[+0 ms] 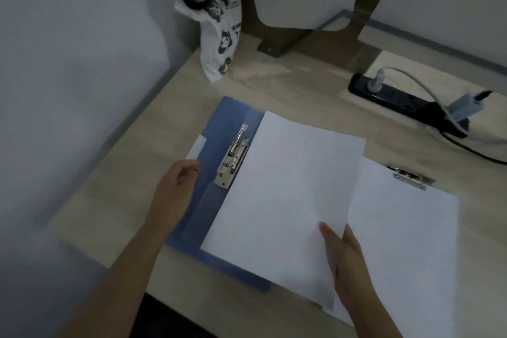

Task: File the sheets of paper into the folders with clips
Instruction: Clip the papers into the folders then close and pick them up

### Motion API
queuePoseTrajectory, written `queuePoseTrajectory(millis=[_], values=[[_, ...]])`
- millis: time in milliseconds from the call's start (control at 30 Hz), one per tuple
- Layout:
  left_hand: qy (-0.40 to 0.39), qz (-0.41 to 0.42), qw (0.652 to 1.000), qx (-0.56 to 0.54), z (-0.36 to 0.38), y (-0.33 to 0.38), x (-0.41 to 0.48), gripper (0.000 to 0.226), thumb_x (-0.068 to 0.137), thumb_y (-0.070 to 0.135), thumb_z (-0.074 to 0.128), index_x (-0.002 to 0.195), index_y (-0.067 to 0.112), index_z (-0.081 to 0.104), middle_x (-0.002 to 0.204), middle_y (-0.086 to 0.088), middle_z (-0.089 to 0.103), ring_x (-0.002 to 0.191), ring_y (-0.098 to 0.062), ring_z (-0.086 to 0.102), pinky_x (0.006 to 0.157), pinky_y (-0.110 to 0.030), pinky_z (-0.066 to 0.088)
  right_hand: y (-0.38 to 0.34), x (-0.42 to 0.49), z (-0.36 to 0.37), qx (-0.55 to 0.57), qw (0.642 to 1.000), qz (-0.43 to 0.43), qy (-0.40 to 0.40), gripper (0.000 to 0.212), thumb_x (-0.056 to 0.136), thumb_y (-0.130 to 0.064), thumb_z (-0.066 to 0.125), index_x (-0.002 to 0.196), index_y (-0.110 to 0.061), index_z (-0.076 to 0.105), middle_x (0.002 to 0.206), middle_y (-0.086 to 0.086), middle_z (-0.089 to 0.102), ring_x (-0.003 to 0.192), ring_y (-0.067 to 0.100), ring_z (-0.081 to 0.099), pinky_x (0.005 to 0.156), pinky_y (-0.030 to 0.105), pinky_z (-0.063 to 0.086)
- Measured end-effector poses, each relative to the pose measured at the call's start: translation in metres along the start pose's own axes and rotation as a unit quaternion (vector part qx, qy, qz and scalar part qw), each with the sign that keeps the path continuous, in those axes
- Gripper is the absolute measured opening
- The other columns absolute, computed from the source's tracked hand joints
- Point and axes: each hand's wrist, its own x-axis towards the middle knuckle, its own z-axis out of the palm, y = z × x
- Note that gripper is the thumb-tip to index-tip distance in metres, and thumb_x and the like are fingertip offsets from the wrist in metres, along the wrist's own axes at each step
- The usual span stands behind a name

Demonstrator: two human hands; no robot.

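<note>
Your right hand point(348, 263) is pinching the near right edge of a white sheet point(285, 195), thumb on top, over the open blue folder point(219, 123), just right of its metal clip point(233, 156). Your left hand point(178, 186) is sitting, fingers curled, at the folder's left edge; whether it is gripping anything cannot be told.

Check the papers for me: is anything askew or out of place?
Yes. The loose sheet pinched by the right hand sits tilted over the blue folder, beside its clip rather than under it, and overlaps the clipped sheet at right. Nothing looks spilled or torn.
</note>
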Motion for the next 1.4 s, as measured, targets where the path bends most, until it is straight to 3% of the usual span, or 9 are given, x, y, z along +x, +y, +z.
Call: queuePoseTrajectory(millis=[100,200,333,533,800,933,1100,1233,1400], values=[[-0.056,-0.033,0.998,-0.004,-0.001,-0.007,0.01,0.022,0.094,0.011,0.043,0.106,0.018,0.061,0.109,0.002,0.061,0.106,-0.017,0.056,0.101,-0.039,0.044,0.004,0.002,0.003,0.001,1.0,0.005,0.013,0.037,0.088,-0.019,0.057,0.125,-0.021,0.054,0.119,0.002,0.065,0.107,0.025,0.06,0.1,0.048,0.044],[-0.086,-0.043,0.995,-0.026,0.001,-0.007,0.012,0.024,0.094,0.009,0.043,0.095,0.025,0.061,0.098,0.01,0.061,0.098,-0.014,0.057,0.093,-0.032,0.046,0.008,0.004,0.005,-0.004,1.0,0.003,0.015,0.035,0.088,-0.021,0.056,0.124,-0.023,0.053,0.117,0.001,0.065,0.105,0.025,0.061,0.091,0.044,0.049],[-0.111,-0.046,0.993,-0.017,0.003,-0.008,0.012,0.024,0.095,0.01,0.041,0.103,0.023,0.06,0.097,0.01,0.063,0.096,-0.013,0.06,0.095,-0.032,0.047,0.012,0.003,0.005,-0.002,1.0,-0.001,0.017,0.028,0.089,-0.022,0.054,0.116,-0.031,0.053,0.113,-0.005,0.065,0.1,0.023,0.061,0.082,0.04,0.05],[-0.112,-0.048,0.992,-0.015,0.008,-0.009,0.012,0.026,0.095,0.011,0.041,0.112,0.015,0.061,0.093,0.01,0.063,0.089,-0.005,0.06,0.08,-0.02,0.047,0.016,0.004,0.007,0.01,1.0,0.0,0.027,0.038,0.088,-0.024,0.056,0.126,-0.026,0.05,0.124,0.001,0.061,0.111,0.028,0.057,0.1,0.053,0.042],[-0.1,-0.044,0.994,0.006,0.011,-0.011,0.013,0.027,0.095,0.011,0.041,0.112,0.015,0.061,0.105,0.003,0.061,0.092,-0.008,0.056,0.085,-0.024,0.045,0.012,0.007,0.005,0.003,1.0,-0.014,0.018,0.038,0.089,-0.025,0.054,0.127,-0.026,0.049,0.117,-0.001,0.063,0.102,0.025,0.061,0.081,0.039,0.051],[-0.108,-0.036,0.993,0.019,0.01,-0.011,0.012,0.028,0.096,0.012,0.04,0.115,0.016,0.06,0.107,0.003,0.06,0.1,-0.012,0.055,0.088,-0.023,0.044,0.011,0.008,0.008,0.007,1.0,-0.016,0.021,0.033,0.089,-0.022,0.054,0.122,-0.027,0.051,0.116,-0.001,0.064,0.102,0.024,0.061,0.08,0.038,0.051],[-0.116,-0.03,0.993,0.024,0.009,-0.013,0.014,0.027,0.095,0.011,0.04,0.113,0.017,0.06,0.102,0.005,0.059,0.09,-0.005,0.054,0.08,-0.017,0.043,0.01,0.01,0.009,0.009,1.0,-0.023,0.016,0.038,0.09,-0.021,0.054,0.127,-0.024,0.05,0.116,0.0,0.064,0.102,0.025,0.061,0.078,0.038,0.051],[-0.125,-0.032,0.992,0.002,0.008,-0.016,0.014,0.024,0.096,0.011,0.04,0.108,0.018,0.059,0.1,0.003,0.062,0.087,-0.002,0.058,0.085,-0.023,0.048,0.012,0.014,0.018,-0.005,1.0,-0.022,0.016,0.028,0.089,-0.022,0.054,0.116,-0.029,0.054,0.109,-0.003,0.065,0.097,0.021,0.062,0.078,0.037,0.051],[-0.129,-0.057,0.988,-0.057,0.008,-0.008,0.017,0.027,0.096,0.009,0.04,0.116,0.01,0.057,0.092,0.004,0.062,0.08,-0.003,0.06,0.059,-0.005,0.049,0.014,0.018,0.023,-0.023,0.999,-0.015,0.022,0.031,0.089,-0.024,0.055,0.121,-0.024,0.052,0.114,0.003,0.063,0.099,0.025,0.061,0.082,0.04,0.051]])
